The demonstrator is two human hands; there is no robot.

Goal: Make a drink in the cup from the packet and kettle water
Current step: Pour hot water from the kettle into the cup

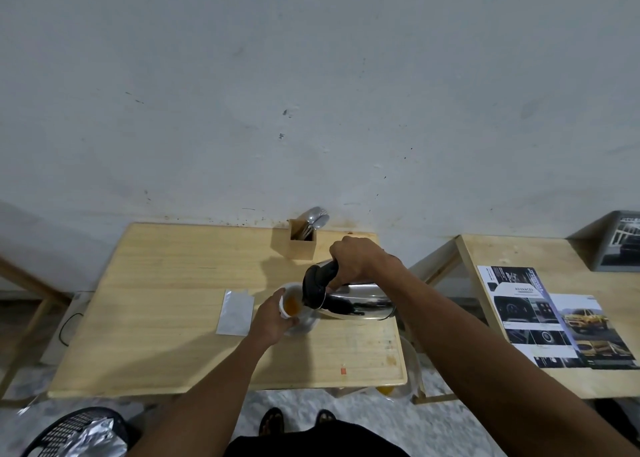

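My left hand (273, 318) grips a small white cup (290, 301) holding orange liquid, over the wooden table (156, 318). My right hand (356, 261) is closed on the black handle of a steel kettle (360, 301). The kettle is tipped over on its side, its black lid end right against the cup's rim. A silver packet (235, 313) lies flat on the table just left of my left hand.
A wooden holder with spoons (304, 240) stands at the table's back edge by the wall. A second table with brochures (554, 318) is to the right. A black basket with foil (83, 432) sits on the floor at lower left.
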